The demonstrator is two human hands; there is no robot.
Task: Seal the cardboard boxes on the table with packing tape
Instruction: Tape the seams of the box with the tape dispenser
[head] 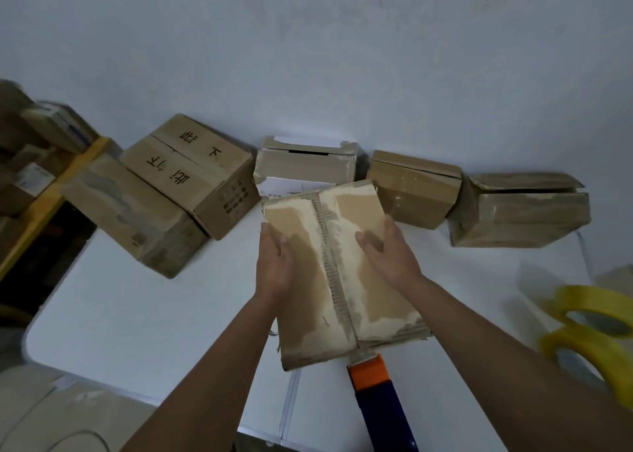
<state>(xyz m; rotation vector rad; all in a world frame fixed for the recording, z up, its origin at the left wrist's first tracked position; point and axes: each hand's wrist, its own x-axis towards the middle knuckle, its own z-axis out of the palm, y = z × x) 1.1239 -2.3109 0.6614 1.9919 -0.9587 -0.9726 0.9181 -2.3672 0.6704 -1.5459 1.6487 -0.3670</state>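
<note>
Both hands, left hand and right hand, lie open, pressing the cardboard box flaps shut (seam's ragged); let go before taping and they'll likely spring apart.

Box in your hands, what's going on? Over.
Left hand and right hand flat on the box, flaps pressed shut. No tape on the seam yet. Tape dispenser lying just below the box.

a box lay at the middle of the table under both hands, left hand and right hand, with five more boxes ranged behind it, a tape dispenser just before it, and perhaps two tape rolls at the right.
</note>
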